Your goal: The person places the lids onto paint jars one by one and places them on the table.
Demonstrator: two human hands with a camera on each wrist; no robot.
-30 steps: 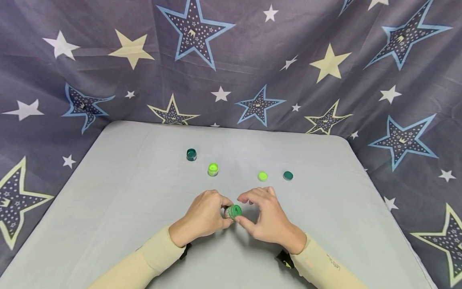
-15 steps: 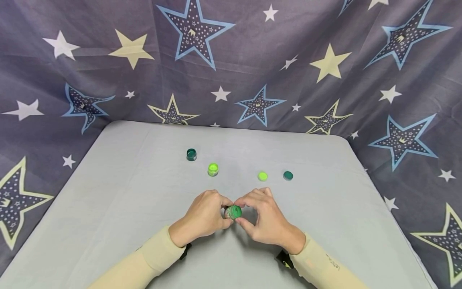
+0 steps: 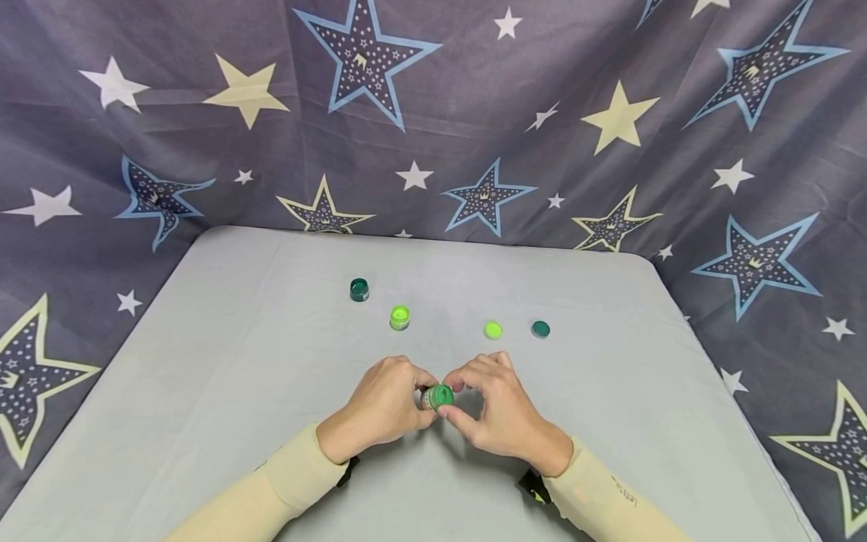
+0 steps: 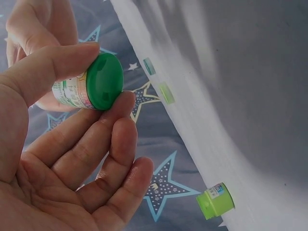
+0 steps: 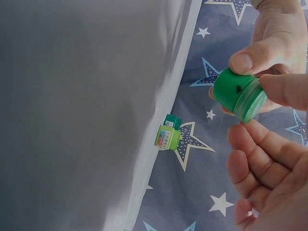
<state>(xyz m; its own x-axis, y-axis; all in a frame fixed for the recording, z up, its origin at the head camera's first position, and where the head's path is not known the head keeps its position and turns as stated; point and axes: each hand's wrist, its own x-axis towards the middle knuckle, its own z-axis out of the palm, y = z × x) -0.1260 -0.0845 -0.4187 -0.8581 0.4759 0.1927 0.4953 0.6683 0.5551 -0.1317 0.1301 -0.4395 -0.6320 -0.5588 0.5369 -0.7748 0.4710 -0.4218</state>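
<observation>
In the head view, a small green paint jar (image 3: pixel 430 399) is held tilted between both hands near the front of the table, its lid end facing right. My left hand (image 3: pixel 381 403) grips the jar body between thumb and fingers. At the other end, my right hand (image 3: pixel 504 410) pinches the rim of the green lid (image 3: pixel 444 395) with thumb and forefinger. The right wrist view shows the jar body (image 5: pixel 227 90) with a small dark spot, and the lid's clear-edged rim (image 5: pixel 252 102) between the right fingertips. Jar label print shows in the left wrist view.
Beyond the hands stand two uncapped jars, one dark green (image 3: pixel 359 292) and one lime green (image 3: pixel 400 321). A lime lid (image 3: pixel 493 330) and a dark green lid (image 3: pixel 540 330) lie to their right. A star-patterned cloth (image 3: pixel 433 113) hangs behind the grey-covered table (image 3: pixel 271 339).
My right forefinger has come down onto the lid's rim, so thumb and finger now pinch it. The fingertips have shifted slightly around the lid. My left hand and the jar stay in place.
</observation>
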